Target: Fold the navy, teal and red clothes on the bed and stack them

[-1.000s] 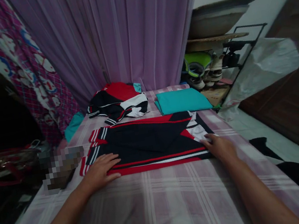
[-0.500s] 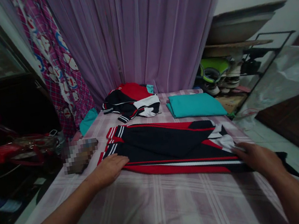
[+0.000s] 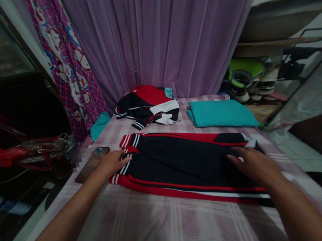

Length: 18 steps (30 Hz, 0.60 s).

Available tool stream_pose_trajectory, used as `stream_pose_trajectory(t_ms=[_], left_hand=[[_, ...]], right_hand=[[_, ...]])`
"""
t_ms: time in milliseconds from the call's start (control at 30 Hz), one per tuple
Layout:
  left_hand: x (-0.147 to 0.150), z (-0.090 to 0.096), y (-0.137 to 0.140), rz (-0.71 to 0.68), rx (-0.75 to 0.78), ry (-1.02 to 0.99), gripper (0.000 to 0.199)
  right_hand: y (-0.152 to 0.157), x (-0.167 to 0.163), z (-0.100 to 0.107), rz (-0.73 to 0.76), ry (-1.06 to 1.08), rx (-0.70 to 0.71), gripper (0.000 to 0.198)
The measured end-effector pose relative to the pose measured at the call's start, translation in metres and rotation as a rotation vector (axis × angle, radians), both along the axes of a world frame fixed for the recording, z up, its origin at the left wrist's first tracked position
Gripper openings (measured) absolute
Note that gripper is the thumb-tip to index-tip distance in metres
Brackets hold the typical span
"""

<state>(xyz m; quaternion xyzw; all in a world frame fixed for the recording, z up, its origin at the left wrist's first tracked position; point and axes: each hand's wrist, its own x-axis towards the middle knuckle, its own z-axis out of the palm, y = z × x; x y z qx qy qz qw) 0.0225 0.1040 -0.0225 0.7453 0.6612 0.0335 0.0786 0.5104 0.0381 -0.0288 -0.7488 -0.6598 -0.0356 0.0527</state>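
Note:
A folded navy, red and white tracksuit garment [image 3: 179, 158] lies lengthwise across the bed, its striped cuffs pointing left. On those cuffs rests my left hand [image 3: 114, 161], fingers stretched out and a little apart. My right hand [image 3: 254, 160] is over the garment's right part, with thumb and fingers apart; whether it presses on the cloth is hard to tell. The right forearm hides some of the garment's right end. Just left of my left hand a phone [image 3: 90, 165] lies on the bed, partly blurred out.
Another red, navy and white jacket [image 3: 152, 105] lies crumpled at the back. A folded teal cloth [image 3: 223, 113] sits back right on the checked bedsheet [image 3: 180, 236]. Purple curtains [image 3: 165, 33] hang behind. A rack with shoes [image 3: 266, 82] stands right, a bicycle [image 3: 39, 153] left.
My left hand has shifted up onto the cuffs. My right hand has moved from the garment's near right corner inward over its right part. The view has shifted slightly.

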Motion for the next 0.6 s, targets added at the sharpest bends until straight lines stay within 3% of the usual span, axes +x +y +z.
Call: stream_pose_trajectory(t_ms=[133,233,367,500,600], left_hand=[[0.002,-0.001,0.002,0.068,-0.057,-0.060,0.038],[0.007,0.006,0.005,0.099,-0.030,-0.118,0.031],[0.014,0.006,0.018,0.139,0.044,-0.090,0.027],[0.016,-0.004,0.027,0.176,-0.060,-0.078,0.024],[0.015,-0.003,0.028,0.165,-0.077,-0.090,0.026]], right_hand=[[0.014,-0.054,-0.020,0.238,0.011,-0.021,0.042],[0.019,-0.074,-0.035,0.289,0.055,-0.012,0.042],[0.018,-0.080,-0.050,0.280,0.085,0.071,0.040],[0.014,-0.077,-0.057,0.283,0.099,0.159,0.039],[0.013,-0.081,-0.051,0.305,0.143,0.204,0.038]])
